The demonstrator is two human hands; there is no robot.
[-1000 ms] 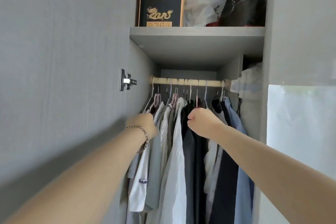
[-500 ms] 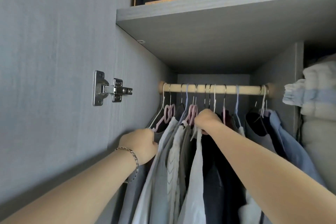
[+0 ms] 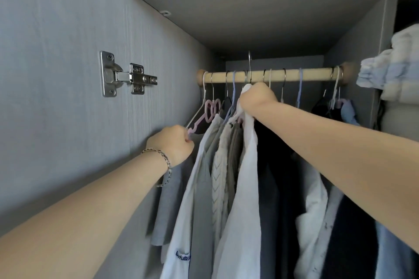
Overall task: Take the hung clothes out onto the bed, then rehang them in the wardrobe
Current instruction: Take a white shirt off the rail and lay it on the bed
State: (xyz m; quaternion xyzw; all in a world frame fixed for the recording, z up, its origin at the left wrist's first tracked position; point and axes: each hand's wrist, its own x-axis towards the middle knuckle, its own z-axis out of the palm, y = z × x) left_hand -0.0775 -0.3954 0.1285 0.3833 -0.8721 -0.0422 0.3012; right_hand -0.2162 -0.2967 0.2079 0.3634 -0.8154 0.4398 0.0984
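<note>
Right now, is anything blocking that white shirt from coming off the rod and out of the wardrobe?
Nothing visible. The right hand holds the white shirt, its hook raised above the rod; other clothes only flank it.

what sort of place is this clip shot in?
A home wardrobe, probably in a bedroom: shirts on hangers along a wooden rail, a door hinge on the side panel, a shelf above. Left hand grips a pink hanger, right hand a white shirt.
</note>
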